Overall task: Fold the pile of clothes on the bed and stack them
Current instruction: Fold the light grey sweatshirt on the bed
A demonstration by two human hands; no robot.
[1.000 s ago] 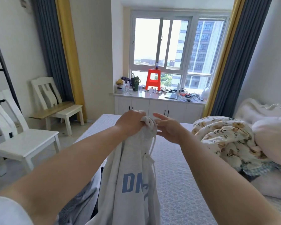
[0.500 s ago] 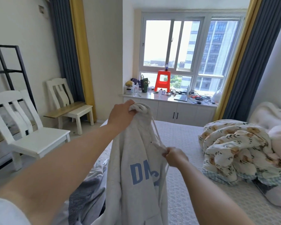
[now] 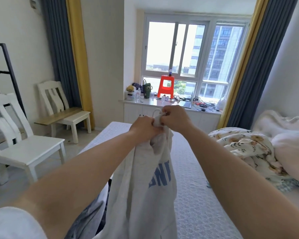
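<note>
A pale grey garment (image 3: 145,183) was held up at centre frame, hanging down to the lower edge over the bed (image 3: 193,195). Its top edge was bunched between both hands: the left hand (image 3: 142,128) was curled tight round the fabric, and the right hand (image 3: 175,119) was pinching the same bunch just beside it, fingers closed on cloth, with a white drawstring loop (image 3: 156,112) poking out above. The step was judged as early: the item was lifted and being sorted out, not yet folded, and no stack was visible. The next move was judged to call for the hands being spread apart along the top edge so the piece could be opened flat and laid on the mattress. Blue block letters (image 3: 160,175) were printed on the front; only a partial "SNF"-like fragment was readable, the rest being hidden in folds. More dark and striped clothes (image 3: 88,218) were seen at lower left.
</note>
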